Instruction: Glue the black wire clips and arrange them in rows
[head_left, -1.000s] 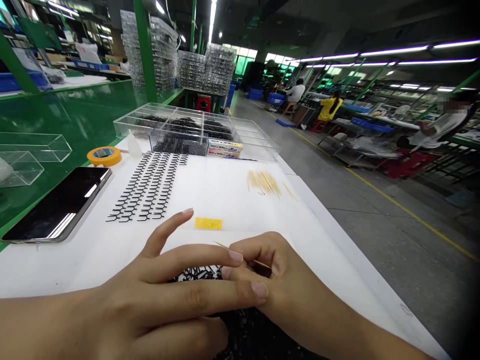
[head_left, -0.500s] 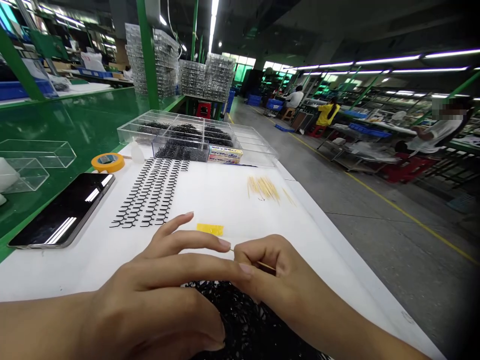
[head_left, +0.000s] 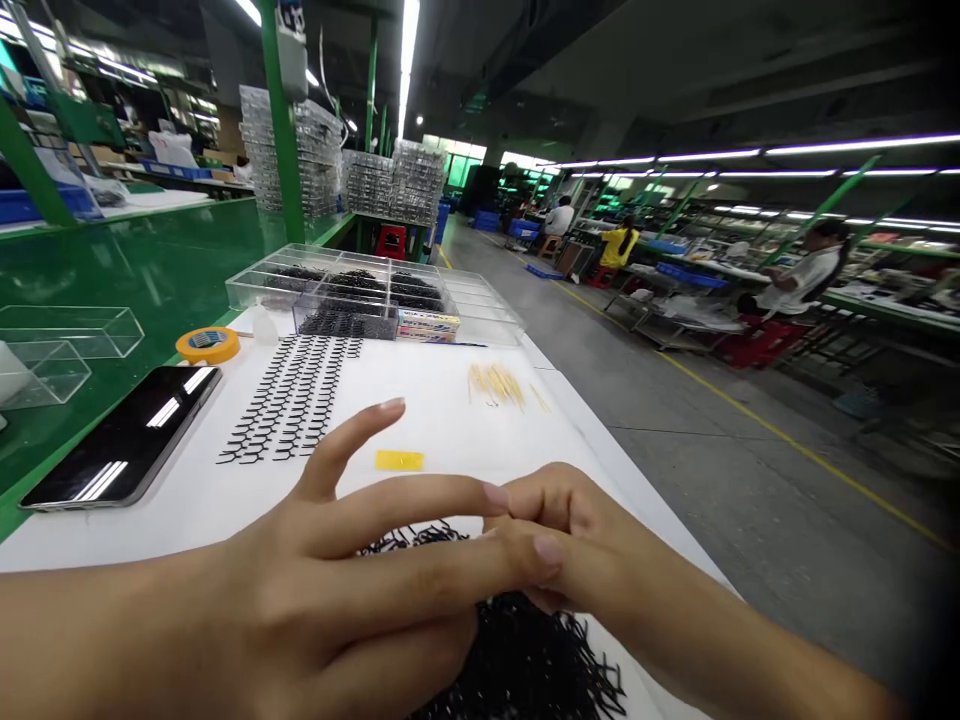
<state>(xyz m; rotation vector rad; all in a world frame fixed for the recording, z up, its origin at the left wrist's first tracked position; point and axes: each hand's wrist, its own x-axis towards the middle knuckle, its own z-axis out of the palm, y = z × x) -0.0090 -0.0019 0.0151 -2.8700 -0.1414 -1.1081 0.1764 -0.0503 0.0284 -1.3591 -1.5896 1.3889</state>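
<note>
While the hands meet over a white factory bench, any grip is hidden.

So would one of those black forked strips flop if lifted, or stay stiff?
Probably fairly stiff: the black forked strips lie straight in neat rows. They look thin, so likely light. The tangled heap suggests their forks snag, so lifting one might drag others.

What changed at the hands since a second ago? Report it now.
The left hand has moved right, its fingers now against the right hand. The thin golden stick the right hand pinched earlier no longer shows; I cannot tell whether it is hidden or gone. The view has tipped down, showing more of the black comb strips under the hands. The rows of strips, yellow tape and phone lie as before.
</note>
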